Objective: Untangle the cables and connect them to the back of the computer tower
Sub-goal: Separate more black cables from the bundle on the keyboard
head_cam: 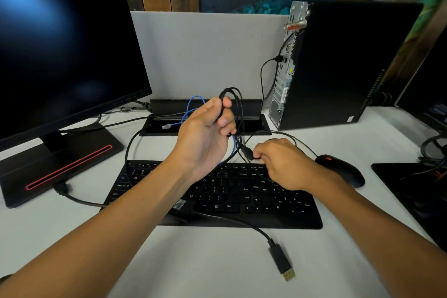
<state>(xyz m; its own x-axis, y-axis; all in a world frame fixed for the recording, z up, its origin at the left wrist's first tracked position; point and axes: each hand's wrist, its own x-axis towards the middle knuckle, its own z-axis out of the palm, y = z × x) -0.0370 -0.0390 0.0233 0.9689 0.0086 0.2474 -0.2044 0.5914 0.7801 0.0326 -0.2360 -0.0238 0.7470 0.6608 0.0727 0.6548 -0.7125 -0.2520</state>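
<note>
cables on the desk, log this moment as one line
phase: untangling | left hand: holds black cable loops | right hand: pinches black plug | displayport plug: loose on desk | tower: one cable in

Keyboard (242, 196) keycaps legible in part: Enter, Shift, Ctrl, Alt, Delete, letters K, L, M, O, P, numpad digits 0–6. Barcode sticker (179, 204) near its front edge, code unreadable. Tower (338, 63) stickers unreadable.
</note>
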